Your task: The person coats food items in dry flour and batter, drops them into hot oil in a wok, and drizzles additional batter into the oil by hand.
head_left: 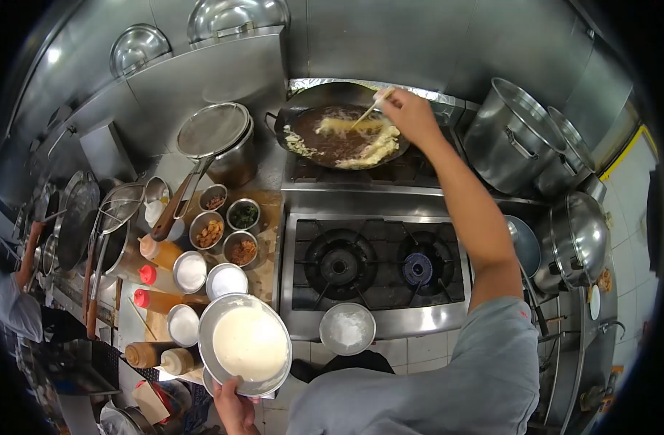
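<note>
My left hand (234, 406) grips the near rim of a metal bowl (210, 346) holding pale, creamy batter (251, 342). Stretched out over the back burner, my right hand (408, 114) is closed around chopsticks (366, 114). Their tips reach a long golden piece of frying food (346, 125) in a large black wok (332, 93). Dark, bubbling oil (325, 148) fills the wok, with pale fried bits at its left and a bigger battered clump (379, 150) at the right edge.
A front burner (417, 268) burns with a blue flame. A bowl of white powder (347, 328) stands at the stove's front edge. Small ingredient bowls, sauce bottles (158, 299) and a strainer on a pot (214, 130) crowd the left. Tall pots (509, 138) stand right. Another person's arm (29, 254) shows far left.
</note>
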`<state>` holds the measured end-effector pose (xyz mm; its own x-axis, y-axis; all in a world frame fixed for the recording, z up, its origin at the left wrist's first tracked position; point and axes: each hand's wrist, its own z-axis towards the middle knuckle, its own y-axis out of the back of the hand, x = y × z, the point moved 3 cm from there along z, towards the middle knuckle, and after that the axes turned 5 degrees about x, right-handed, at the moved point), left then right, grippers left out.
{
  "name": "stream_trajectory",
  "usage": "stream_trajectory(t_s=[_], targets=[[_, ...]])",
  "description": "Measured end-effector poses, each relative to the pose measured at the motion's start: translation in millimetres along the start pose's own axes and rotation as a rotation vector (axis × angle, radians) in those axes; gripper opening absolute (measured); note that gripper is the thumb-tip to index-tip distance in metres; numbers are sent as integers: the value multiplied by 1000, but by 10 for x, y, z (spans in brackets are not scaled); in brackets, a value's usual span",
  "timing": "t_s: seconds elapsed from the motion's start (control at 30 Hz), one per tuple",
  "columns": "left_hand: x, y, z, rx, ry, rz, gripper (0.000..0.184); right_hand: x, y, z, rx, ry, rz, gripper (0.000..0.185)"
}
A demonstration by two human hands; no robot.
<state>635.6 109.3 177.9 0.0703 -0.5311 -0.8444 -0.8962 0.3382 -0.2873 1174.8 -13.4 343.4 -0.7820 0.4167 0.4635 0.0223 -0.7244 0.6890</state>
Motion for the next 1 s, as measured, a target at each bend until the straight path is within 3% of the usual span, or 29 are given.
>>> stream_trajectory(t_s=[0.27, 0.37, 1.0], targets=[[193, -221, 46, -16, 34, 9, 38, -859, 54, 507, 176, -169, -172, 25], [142, -429, -12, -29, 33, 36, 38, -1083, -158, 648, 184, -111, -265, 24], [257, -627, 137, -5, 72, 10, 39, -1631, -621, 739, 301, -320, -302, 23]])
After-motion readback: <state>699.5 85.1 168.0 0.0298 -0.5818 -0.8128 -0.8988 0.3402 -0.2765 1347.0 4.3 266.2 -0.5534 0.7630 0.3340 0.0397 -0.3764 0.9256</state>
